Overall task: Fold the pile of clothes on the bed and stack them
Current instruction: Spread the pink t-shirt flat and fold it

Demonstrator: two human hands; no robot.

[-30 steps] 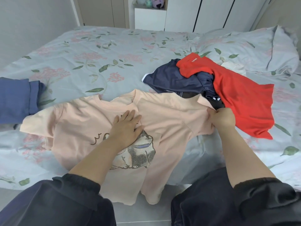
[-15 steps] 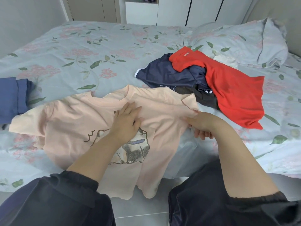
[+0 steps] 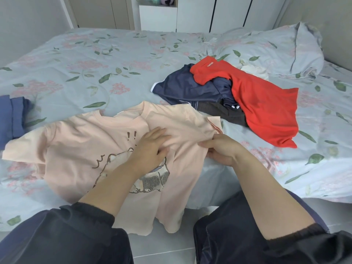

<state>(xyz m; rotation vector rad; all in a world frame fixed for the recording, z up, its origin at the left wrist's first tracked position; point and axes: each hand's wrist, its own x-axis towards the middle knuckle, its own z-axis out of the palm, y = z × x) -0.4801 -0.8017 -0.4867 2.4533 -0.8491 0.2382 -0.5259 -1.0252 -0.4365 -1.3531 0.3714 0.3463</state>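
Observation:
A peach T-shirt (image 3: 76,149) with a cartoon print lies face up at the bed's near edge, its hem hanging over the side. My left hand (image 3: 150,147) presses flat on its chest with straight fingers. My right hand (image 3: 219,149) pinches the shirt's right side seam just below the right sleeve, which is bunched up. Behind it to the right is the unfolded pile: a red garment (image 3: 262,103) draped over a navy garment (image 3: 190,88) and a dark one (image 3: 224,113).
A folded blue garment (image 3: 13,119) sits at the bed's left edge. The floral bed sheet (image 3: 95,69) stretches back to a pillow (image 3: 276,50) at the far right. White wardrobes stand behind. Grey floor tiles show below the hem.
My right hand let go of the right sleeve tip and moved down and inward to the shirt's side seam, drawing fabric toward the middle. My left hand stayed pressed on the chest.

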